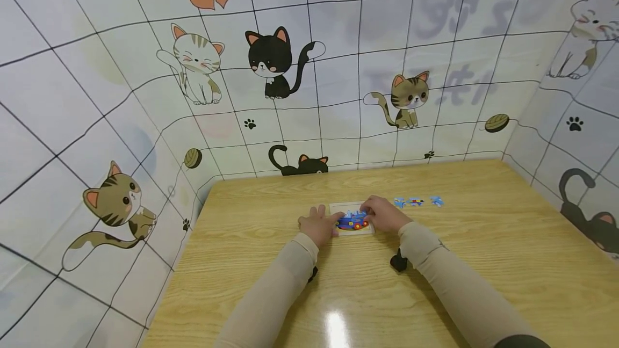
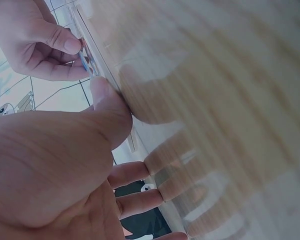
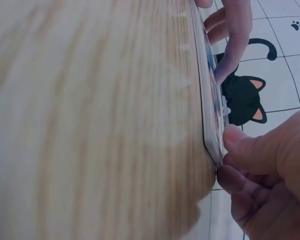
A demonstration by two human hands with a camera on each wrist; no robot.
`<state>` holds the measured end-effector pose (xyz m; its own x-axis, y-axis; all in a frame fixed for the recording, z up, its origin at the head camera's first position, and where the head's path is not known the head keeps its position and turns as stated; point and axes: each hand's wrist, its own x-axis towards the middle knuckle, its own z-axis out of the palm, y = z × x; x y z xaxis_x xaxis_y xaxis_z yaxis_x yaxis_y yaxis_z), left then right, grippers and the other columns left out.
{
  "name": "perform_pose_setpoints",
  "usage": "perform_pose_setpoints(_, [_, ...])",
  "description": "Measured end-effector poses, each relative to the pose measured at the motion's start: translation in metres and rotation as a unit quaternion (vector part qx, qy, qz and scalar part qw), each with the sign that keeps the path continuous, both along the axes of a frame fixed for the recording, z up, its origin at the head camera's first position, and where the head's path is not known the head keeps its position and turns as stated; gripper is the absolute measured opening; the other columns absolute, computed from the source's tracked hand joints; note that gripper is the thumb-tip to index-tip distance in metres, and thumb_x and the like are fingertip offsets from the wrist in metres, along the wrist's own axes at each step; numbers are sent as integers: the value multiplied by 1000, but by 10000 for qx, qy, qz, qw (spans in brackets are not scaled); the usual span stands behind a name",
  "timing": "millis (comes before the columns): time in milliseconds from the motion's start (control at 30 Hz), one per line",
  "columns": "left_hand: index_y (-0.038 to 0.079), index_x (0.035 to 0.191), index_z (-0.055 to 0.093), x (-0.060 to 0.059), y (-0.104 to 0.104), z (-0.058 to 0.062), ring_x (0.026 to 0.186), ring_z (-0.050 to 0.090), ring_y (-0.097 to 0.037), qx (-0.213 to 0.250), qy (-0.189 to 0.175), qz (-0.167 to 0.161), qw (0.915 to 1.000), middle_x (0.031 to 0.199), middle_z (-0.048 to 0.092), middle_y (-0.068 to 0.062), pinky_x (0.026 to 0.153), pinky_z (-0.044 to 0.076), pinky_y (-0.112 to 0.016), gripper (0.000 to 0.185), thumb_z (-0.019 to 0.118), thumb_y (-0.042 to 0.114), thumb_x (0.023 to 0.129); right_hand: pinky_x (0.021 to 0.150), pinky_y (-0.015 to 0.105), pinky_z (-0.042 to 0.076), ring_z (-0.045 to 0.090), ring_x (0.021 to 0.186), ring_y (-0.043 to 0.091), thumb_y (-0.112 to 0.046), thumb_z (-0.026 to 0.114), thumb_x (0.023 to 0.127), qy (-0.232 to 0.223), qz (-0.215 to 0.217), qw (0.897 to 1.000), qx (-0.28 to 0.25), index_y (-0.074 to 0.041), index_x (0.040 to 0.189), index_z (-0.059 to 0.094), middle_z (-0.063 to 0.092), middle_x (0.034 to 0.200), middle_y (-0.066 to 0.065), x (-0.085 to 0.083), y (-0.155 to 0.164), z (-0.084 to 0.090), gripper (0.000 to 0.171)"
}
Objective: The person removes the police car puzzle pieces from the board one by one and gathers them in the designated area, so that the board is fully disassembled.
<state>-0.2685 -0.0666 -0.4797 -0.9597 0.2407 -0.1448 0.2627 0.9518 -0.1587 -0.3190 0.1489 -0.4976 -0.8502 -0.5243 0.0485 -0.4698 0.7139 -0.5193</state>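
Observation:
A small puzzle board [image 1: 357, 232] with a pale rim lies flat on the table, showing a blue boat picture [image 1: 349, 223]. My left hand [image 1: 318, 226] rests at its left side, fingers spread on the tabletop. Its index finger [image 3: 230, 57] reaches over and touches the picture, as the right wrist view shows. At the board's right side, my right hand [image 1: 383, 215] pinches a puzzle piece [image 2: 85, 59] between thumb and curled fingers. That piece is mostly hidden by the fingers. In the right wrist view the board [image 3: 208, 107] appears edge-on, close to the right fingertips.
Several loose blue puzzle pieces [image 1: 416, 201] lie in a row right of the board, just beyond my right hand. The wooden table [image 1: 271, 197] meets a cat-printed cloth wall [image 1: 338, 85] at the back and sides.

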Motion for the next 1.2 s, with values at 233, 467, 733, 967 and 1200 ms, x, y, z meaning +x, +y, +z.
perform_pose_setpoints(233, [49, 146, 31, 3, -1, 2, 108, 43, -27, 197, 23, 31, 9998, 124, 43, -7, 67, 47, -50, 56, 52, 53, 94, 83, 40, 51, 59, 93, 20, -3, 63, 92, -114, -91, 9999, -45, -2, 118, 64, 58, 103, 7, 0, -1, -1, 26])
perform_pose_setpoints(467, [31, 151, 32, 3, -1, 0, 111, 43, -24, 185, 43, 222, 9996, 125, 46, -5, 75, 50, -51, 68, 52, 56, 90, 84, 42, 51, 60, 96, 23, -3, 62, 93, -80, -3, 9999, -139, 0, 119, 63, 59, 106, 9, 2, 3, -1, 26])
perform_pose_setpoints(733, [26, 147, 38, 0, -3, -4, 107, 43, -22, -10, 80, 229, 9997, 121, 46, -2, 71, 50, -48, 67, 52, 59, 89, 83, 41, 52, 61, 98, 27, -4, 62, 93, -9, 88, 9993, -373, 0, 120, 63, 59, 110, 11, 2, 20, 0, 27])
perform_pose_setpoints(967, [25, 148, 37, 3, -1, 2, 105, 42, -22, 81, 80, 220, 9997, 121, 46, -4, 70, 49, -47, 68, 53, 57, 90, 83, 41, 52, 61, 97, 27, -4, 62, 93, 143, -102, 9994, -302, 0, 119, 63, 59, 111, 11, 6, 44, 2, 27])
perform_pose_setpoints(1200, [24, 150, 35, 3, 0, 1, 109, 42, -21, -35, 63, 259, 9996, 126, 45, -3, 69, 49, -45, 71, 50, 59, 89, 82, 43, 51, 60, 96, 28, -1, 61, 92, 232, -197, 9993, -239, 2, 120, 62, 60, 111, 13, 11, 72, 1, 28])
